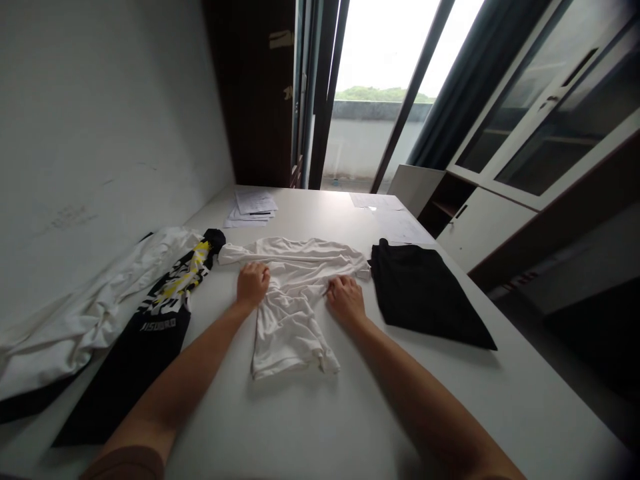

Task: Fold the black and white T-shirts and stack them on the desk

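Note:
A white T-shirt (293,300) lies crumpled and partly folded in the middle of the white table (310,427). My left hand (253,283) rests on the shirt's left side with its fingers curled closed on the fabric. At the shirt's right edge, my right hand (345,298) pinches the cloth, fingers bent. Both forearms reach in from the near edge.
A folded black garment (425,293) lies to the right. On the left lie a black garment with yellow and white print (155,313) and white clothes (75,320) against the wall. Papers (253,208) and more sheets (380,203) sit at the far end, by the window.

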{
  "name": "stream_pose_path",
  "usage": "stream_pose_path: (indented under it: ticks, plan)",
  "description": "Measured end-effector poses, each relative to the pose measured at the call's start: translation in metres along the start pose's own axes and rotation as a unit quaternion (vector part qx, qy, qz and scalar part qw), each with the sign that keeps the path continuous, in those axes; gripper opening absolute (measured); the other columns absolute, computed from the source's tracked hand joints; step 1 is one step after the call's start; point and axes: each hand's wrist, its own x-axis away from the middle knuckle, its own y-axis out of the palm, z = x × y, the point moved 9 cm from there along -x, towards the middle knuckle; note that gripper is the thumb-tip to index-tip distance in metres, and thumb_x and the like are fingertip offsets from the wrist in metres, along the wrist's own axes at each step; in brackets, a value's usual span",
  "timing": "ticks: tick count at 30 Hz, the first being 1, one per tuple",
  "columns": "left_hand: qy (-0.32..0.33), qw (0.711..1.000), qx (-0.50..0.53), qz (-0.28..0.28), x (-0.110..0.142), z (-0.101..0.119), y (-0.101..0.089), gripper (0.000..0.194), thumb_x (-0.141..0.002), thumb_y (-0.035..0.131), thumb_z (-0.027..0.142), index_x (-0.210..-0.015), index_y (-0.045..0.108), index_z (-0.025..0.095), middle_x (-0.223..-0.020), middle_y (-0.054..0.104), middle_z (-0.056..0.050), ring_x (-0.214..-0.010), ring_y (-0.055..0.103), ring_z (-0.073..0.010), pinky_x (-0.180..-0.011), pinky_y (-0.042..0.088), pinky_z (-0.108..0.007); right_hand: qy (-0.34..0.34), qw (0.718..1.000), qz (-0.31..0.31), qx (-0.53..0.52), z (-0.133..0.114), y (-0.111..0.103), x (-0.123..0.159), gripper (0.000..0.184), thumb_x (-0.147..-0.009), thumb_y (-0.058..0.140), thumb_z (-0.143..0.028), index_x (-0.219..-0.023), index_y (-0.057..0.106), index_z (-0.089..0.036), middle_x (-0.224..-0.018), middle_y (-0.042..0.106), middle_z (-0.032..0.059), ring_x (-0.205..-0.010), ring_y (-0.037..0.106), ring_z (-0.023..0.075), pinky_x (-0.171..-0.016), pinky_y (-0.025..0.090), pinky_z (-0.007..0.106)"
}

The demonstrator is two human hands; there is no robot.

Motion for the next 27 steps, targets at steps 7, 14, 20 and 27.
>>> stream_pose_path:
  ticks: [7,14,20,27]
  plan:
    - [-0.159,0.984,-0.084,-0.016,-0.003,-0.078,0.005,0.023,-0.087,0.067,0.038,-0.099,0.069,0.019,-0.113,0.062,-0.018,-0.113,0.055,-0.0381,-0.093,0.044,-0.047,-0.018,0.997,-0.031,-0.074,-0.014,0.012,0.005,0.046,-0.095,0.060,-0.058,-0.129,0.067,-0.028,-0.142,0.056,0.0133,-0.137,0.041,0.0346,-0.117,0.021,0.054]
    - [-0.094,0.989,0.040,-0.109,0.002,-0.019,0.029,0.016,-0.091,0.060,0.035,-0.095,0.069,0.023,-0.097,0.072,-0.011,-0.099,0.064,-0.0297,-0.093,0.041,-0.041,-0.081,0.950,-0.060,-0.294,-0.058,0.010,0.007,0.062,-0.091,0.067,-0.028,-0.151,0.051,-0.026,-0.107,0.073,0.0050,-0.105,0.062,0.0235,-0.110,0.036,0.043]
    - [-0.090,0.974,0.145,-0.149,0.008,0.013,0.040,0.019,-0.089,0.063,0.041,-0.089,0.066,0.023,-0.087,0.072,-0.004,-0.084,0.065,-0.0217,-0.083,0.042,-0.032,-0.116,0.899,-0.091,-0.413,-0.066,0.004,0.006,0.019,-0.088,0.063,-0.027,-0.101,0.077,-0.024,-0.084,0.070,0.0013,-0.082,0.060,0.0179,-0.083,0.045,0.029]
    - [-0.324,0.798,0.505,-0.053,0.012,-0.027,0.054,0.009,-0.088,0.060,0.028,-0.084,0.057,0.021,-0.076,0.062,0.001,-0.077,0.062,-0.0169,-0.075,0.049,-0.027,0.082,0.821,-0.060,-0.561,-0.027,0.023,0.002,0.037,-0.082,0.064,-0.051,-0.063,0.048,-0.023,-0.056,0.043,-0.0059,-0.054,0.039,0.0117,-0.054,0.032,0.024]
